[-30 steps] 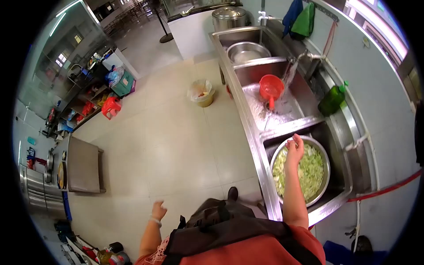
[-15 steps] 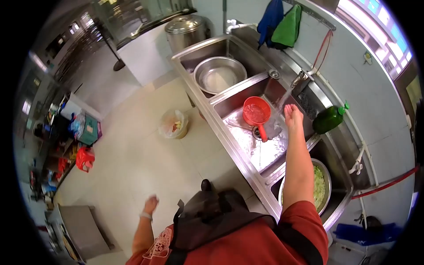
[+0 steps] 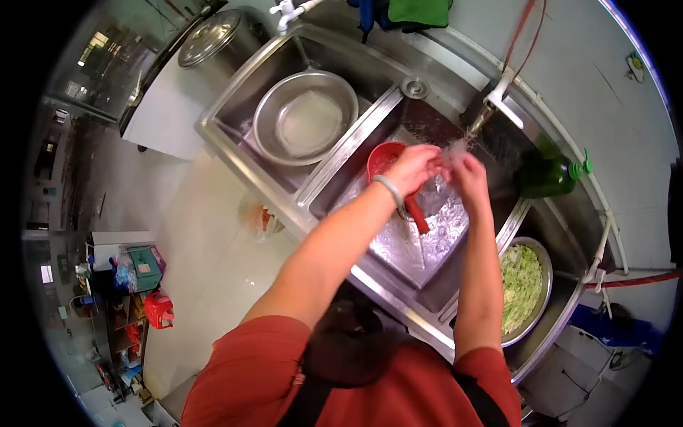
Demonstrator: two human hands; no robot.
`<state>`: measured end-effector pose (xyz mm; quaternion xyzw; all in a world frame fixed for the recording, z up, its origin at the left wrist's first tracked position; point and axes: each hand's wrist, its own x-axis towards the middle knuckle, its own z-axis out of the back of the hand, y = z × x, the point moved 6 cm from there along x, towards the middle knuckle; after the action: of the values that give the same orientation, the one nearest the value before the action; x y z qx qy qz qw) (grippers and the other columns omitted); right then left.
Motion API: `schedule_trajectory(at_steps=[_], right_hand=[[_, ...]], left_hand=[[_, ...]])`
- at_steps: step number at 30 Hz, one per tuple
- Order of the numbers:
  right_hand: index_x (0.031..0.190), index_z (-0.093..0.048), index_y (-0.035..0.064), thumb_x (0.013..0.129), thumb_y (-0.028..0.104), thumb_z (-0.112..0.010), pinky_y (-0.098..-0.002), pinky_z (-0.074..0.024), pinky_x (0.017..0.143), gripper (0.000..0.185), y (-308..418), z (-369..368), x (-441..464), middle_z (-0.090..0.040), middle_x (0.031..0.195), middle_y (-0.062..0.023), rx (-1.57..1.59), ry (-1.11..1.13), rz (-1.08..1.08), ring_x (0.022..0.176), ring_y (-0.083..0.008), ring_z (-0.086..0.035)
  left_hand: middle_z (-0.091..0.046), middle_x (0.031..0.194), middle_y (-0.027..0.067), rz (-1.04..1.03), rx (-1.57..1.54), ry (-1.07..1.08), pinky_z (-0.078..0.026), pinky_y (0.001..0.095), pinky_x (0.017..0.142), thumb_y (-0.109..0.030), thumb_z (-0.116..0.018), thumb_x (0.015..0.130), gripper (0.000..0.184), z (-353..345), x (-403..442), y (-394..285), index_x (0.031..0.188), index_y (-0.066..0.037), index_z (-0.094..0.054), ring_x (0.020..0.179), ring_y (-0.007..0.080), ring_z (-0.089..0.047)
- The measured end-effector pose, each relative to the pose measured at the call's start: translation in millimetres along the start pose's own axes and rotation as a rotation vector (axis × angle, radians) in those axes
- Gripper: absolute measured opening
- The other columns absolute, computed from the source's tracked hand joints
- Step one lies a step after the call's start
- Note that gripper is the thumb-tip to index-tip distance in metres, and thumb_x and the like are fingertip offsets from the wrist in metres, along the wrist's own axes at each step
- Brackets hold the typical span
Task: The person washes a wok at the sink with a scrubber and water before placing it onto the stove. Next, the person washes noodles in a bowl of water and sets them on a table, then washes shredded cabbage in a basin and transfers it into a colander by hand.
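Note:
Both hands meet beneath the running tap (image 3: 482,119) over the middle sink basin (image 3: 441,285), with water splashing between them. My left hand (image 3: 415,169), with a pale bangle (image 3: 389,189) on the wrist, has loosely bent fingers pointing at the other hand and holds nothing visible. My right hand (image 3: 469,179) is close beside it, fingers slightly curled and apart; spray blurs the fingertips. Below and partly behind my left hand sits a red dipper (image 3: 418,215), its handle pointing down toward the basin floor.
A large metal bowl (image 3: 343,92) lies in the left basin. Shredded pale green vegetable (image 3: 521,285) fills a bowl in the right basin. A green pump bottle (image 3: 548,178) stands by the tap. A lidded steel pot (image 3: 213,39) and a bin (image 3: 260,219) are to the left.
My left hand has come up from beside the body to join my right hand under the tap. The view has moved closer to the sink.

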<state>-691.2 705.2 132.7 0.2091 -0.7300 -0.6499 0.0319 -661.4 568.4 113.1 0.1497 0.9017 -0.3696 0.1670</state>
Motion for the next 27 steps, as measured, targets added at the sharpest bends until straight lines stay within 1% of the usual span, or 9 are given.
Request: schedule_trajectory(at_steps=[2, 5, 7, 10, 11, 13, 16, 19, 27], right_hand=[[0.105, -0.060, 0.0017, 0.090, 0.008, -0.055, -0.0226, -0.0484, 0.059, 0.017, -18, 28, -13, -0.062, 0.079, -0.0042, -0.112, -0.210, 0.002, 0.071, -0.0097, -0.059], [0.109, -0.063, 0.0021, 0.084, 0.006, -0.059, -0.0309, -0.0498, 0.077, 0.025, -103, 92, -18, -0.068, 0.099, -0.0144, -0.642, -0.308, 0.072, 0.084, -0.0219, -0.065], [0.115, -0.062, 0.0068, 0.079, 0.014, -0.065, -0.0351, -0.0493, 0.082, 0.037, -159, 101, -28, -0.066, 0.104, -0.0163, -0.992, -0.276, -0.166, 0.093, -0.0279, -0.065], [0.119, -0.061, 0.0086, 0.079, 0.020, -0.066, -0.0366, -0.0487, 0.085, 0.042, -261, 81, -30, -0.064, 0.109, -0.0174, -0.654, -0.184, -0.597, 0.099, -0.0300, -0.063], [0.118, -0.062, 0.0181, 0.081, 0.021, -0.065, -0.0377, -0.0506, 0.078, 0.037, -329, 83, -19, -0.067, 0.097, -0.0173, -0.828, -0.216, -0.425, 0.085, -0.0319, -0.065], [0.106, -0.068, 0.0148, 0.079, 0.015, -0.064, -0.0346, -0.0513, 0.071, 0.026, -272, 45, -14, -0.069, 0.083, -0.0124, -1.429, -0.406, -0.149, 0.073, -0.0281, -0.066], [0.078, -0.071, 0.0067, 0.076, 0.009, -0.062, -0.0312, -0.0496, 0.063, 0.009, -292, 50, 3, -0.067, 0.072, -0.0080, -0.789, -0.383, -0.402, 0.063, -0.0203, -0.063], [0.073, -0.069, 0.0038, 0.074, 0.016, -0.065, -0.0317, -0.0483, 0.060, 0.013, -250, 84, -9, -0.066, 0.069, -0.0112, -0.502, -0.711, -0.234, 0.060, -0.0199, -0.062], [0.074, -0.064, 0.0040, 0.077, 0.004, -0.058, -0.0203, -0.0392, 0.057, 0.007, 65, 89, -34, -0.058, 0.069, 0.0022, -0.359, -0.710, 0.208, 0.062, -0.0053, -0.050]], left_hand=[[-0.062, 0.092, 0.0071, 0.082, -0.090, 0.006, -0.053, 0.0287, 0.072, -0.006, -0.055, 0.089, 0.018, -16, 39, 18, 0.106, -0.001, -0.058, 0.081, 0.0167, -0.060], [-0.061, 0.085, 0.0049, 0.179, -0.098, 0.019, -0.051, 0.0251, 0.063, -0.003, -0.055, 0.088, 0.014, -21, 63, 33, 0.101, 0.000, -0.059, 0.072, 0.0139, -0.059], [-0.061, 0.083, 0.0037, 0.177, 0.033, 0.085, -0.048, 0.0219, 0.058, -0.003, -0.055, 0.088, 0.014, -23, 60, 30, 0.101, 0.000, -0.060, 0.069, 0.0111, -0.058], [-0.061, 0.089, 0.0036, 0.279, 0.614, 0.143, -0.045, 0.0201, 0.057, -0.006, -0.060, 0.086, 0.027, 7, 51, 46, 0.112, 0.001, -0.057, 0.066, 0.0071, -0.054], [-0.062, 0.100, 0.0078, 0.257, 0.714, 0.118, -0.048, 0.0226, 0.065, -0.008, -0.064, 0.084, 0.042, 15, 40, 43, 0.122, 0.004, -0.052, 0.075, 0.0108, -0.058], [-0.058, 0.117, 0.0130, 0.170, 0.972, 0.169, -0.046, 0.0291, 0.089, -0.012, -0.064, 0.084, 0.050, 53, 34, 64, 0.128, 0.005, -0.047, 0.105, 0.0198, -0.055], [-0.058, 0.115, 0.0110, 0.319, 0.938, 0.165, -0.044, 0.0288, 0.092, -0.012, -0.062, 0.086, 0.043, 95, 11, 86, 0.124, 0.003, -0.050, 0.106, 0.0186, -0.054], [-0.058, 0.113, 0.0098, 0.405, 0.927, 0.205, -0.044, 0.0282, 0.092, -0.013, -0.061, 0.088, 0.038, 119, -10, 87, 0.122, 0.002, -0.052, 0.106, 0.0171, -0.054], [-0.057, 0.113, 0.0081, 0.414, 0.855, 0.283, -0.044, 0.0263, 0.091, -0.013, -0.058, 0.091, 0.036, 122, -33, 37, 0.123, 0.000, -0.051, 0.107, 0.0150, -0.053]])
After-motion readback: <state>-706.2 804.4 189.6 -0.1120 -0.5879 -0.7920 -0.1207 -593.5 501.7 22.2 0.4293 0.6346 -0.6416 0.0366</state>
